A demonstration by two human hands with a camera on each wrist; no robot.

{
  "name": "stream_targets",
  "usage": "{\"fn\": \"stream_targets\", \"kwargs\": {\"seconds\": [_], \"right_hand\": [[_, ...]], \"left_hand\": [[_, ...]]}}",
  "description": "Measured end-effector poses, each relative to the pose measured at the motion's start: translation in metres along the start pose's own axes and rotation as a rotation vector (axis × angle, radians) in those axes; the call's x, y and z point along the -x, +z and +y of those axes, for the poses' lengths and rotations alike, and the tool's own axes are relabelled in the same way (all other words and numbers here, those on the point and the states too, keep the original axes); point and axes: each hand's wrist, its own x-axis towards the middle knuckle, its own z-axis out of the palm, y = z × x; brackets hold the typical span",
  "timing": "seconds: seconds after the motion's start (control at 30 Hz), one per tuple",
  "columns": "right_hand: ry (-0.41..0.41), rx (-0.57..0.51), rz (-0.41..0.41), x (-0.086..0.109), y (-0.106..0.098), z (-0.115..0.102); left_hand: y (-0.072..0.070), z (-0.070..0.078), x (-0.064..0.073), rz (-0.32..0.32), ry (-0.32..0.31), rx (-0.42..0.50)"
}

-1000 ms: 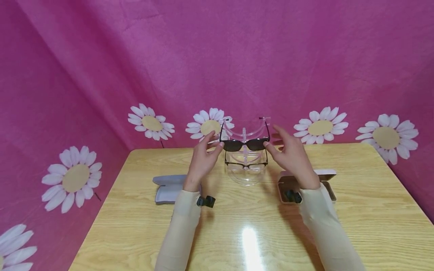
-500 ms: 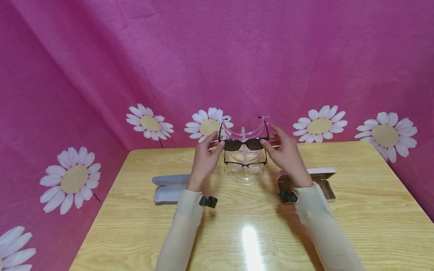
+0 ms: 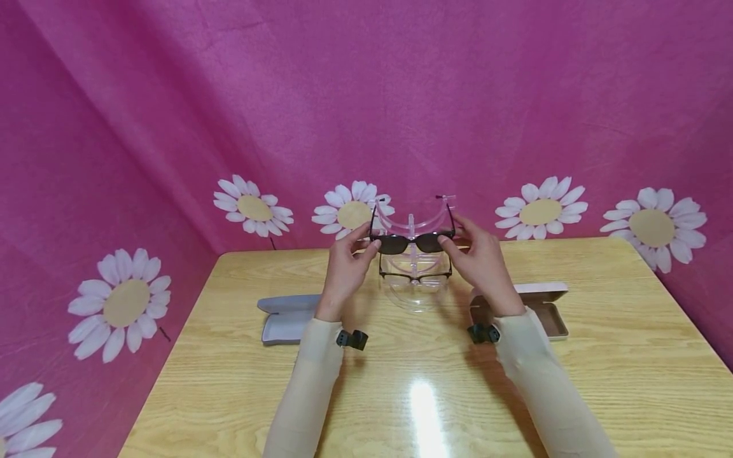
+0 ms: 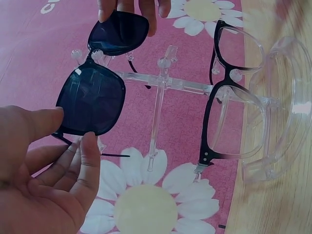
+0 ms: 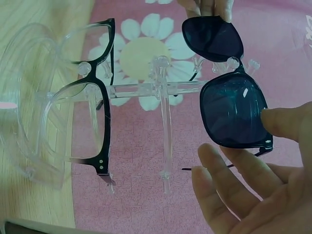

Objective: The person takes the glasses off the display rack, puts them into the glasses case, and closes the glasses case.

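Black sunglasses sit at the top of a clear plastic display stand, temples pointing back. My left hand pinches their left end, thumb on the lens edge and fingers behind, as the left wrist view shows. At the other end my right hand pinches the frame between thumb and fingers; its thumb lies on the dark lens. Lower on the stand rests a pair of clear-lensed eyeglasses with a dark upper rim, untouched by either hand.
An open grey-blue glasses case lies left of the stand, partly behind my left wrist. To the right, an open case with a brown inside is partly covered by my right forearm. A pink daisy-print cloth hangs behind the wooden table.
My right hand has shifted slightly left, its thumb now further in on the lens, and its fingers have closed on the sunglasses' end. The left hand has moved a little closer in. The sunglasses stay in place.
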Motion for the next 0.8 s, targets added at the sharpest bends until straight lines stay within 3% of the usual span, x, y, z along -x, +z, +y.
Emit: {"fn": "stream_targets", "kwargs": {"seconds": [0.37,0.8], "right_hand": [[-0.005,-0.034,0.025,0.0028,-0.0018,-0.0043],[0.026,-0.032,0.021,0.0071,-0.0065,-0.0098]], "left_hand": [[-0.0013,-0.0001,-0.0007,0.004,0.024,0.049],[-0.006,0.0018,0.0009,-0.02,-0.029,0.031]]}}
